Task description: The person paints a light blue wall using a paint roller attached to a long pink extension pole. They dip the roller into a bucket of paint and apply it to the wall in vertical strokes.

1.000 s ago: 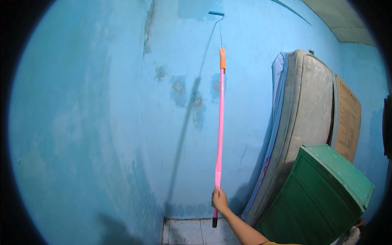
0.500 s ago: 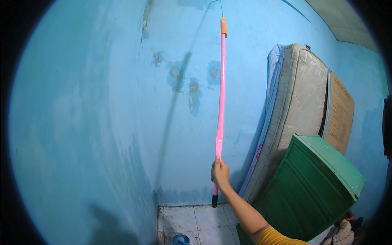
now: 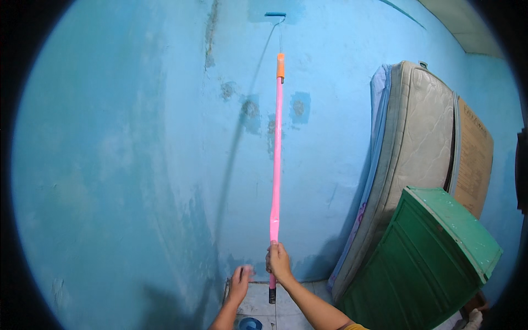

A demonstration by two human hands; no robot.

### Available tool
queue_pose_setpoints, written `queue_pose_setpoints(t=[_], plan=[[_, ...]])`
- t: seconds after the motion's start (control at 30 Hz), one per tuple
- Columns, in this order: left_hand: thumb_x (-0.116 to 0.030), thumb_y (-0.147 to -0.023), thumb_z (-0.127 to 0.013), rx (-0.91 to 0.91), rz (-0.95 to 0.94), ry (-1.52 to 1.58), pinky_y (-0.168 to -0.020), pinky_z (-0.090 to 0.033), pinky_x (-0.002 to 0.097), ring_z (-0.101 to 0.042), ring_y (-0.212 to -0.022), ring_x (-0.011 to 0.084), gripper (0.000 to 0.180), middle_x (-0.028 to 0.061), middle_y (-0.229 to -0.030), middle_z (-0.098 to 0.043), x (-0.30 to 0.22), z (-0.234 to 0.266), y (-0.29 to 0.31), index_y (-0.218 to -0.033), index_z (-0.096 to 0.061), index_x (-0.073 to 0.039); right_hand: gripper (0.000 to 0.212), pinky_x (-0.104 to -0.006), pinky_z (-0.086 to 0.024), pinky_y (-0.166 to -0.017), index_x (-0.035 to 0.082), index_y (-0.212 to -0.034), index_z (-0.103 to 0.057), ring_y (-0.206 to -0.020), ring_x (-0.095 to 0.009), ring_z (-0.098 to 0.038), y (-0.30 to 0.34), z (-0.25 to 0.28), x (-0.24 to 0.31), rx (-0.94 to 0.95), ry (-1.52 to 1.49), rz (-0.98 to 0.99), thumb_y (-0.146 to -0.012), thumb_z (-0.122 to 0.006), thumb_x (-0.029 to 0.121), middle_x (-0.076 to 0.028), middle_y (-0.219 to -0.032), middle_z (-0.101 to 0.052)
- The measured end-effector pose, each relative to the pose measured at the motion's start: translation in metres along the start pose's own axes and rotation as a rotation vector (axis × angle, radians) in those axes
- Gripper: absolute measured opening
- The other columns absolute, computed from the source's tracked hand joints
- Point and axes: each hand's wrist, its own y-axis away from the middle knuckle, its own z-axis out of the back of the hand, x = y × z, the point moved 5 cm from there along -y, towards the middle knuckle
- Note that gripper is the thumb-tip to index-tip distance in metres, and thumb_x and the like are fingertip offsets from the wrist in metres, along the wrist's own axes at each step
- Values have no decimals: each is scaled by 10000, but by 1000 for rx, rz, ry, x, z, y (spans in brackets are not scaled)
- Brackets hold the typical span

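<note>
Left of the mattress [image 3: 423, 126], my right hand [image 3: 279, 261] is wrapped round the pink pole [image 3: 277, 154] low down, likely light, stiff, top-heavy, best held there; left hand [image 3: 239, 285] blurred, can't tell its grip.

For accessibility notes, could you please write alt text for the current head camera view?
A right hand grips a pink pole whose blue roller is raised toward a patchy blue wall; the blurred left hand is nearby. A mattress and boxy green furniture are at right.
</note>
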Motion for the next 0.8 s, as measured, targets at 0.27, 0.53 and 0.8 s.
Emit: queue_pose_setpoints(t=[0.27, 0.53, 0.8], plan=[[-444, -991, -449, 261, 202, -115, -744, -498, 286, -628, -860, 171, 469, 86, -922, -669, -62, -95, -17, -1043, -631, -15, 347, -257, -463, -519, 12, -923, -455, -604, -116, -566, 30, 46, -21, -43, -2, 21, -998, -495, 348, -51, -727, -563], [-446, -1003, -413, 94, 171, 38, -614, -478, 301, -588, -663, 157, 469, 63, -766, -601, -39, -130, 13, -897, -583, -23, 298, -248, -462, -690, 30, -1006, -557, -807, -99, -554, 78, 101, -28, 86, 9, -23, -956, -595, 322, -36, -917, -590], [-524, -997, -378, 27, 244, 162, -353, -279, 243, -324, -421, 61, 456, -34, -582, -365, -52, -134, 15, -828, -423, -103, 239, -307, -542, -772, 7, -994, -550, -906, -190, -633, 193, 281, -118, -42, 135, -430, -929, -645, 216, -87, -939, -612]])
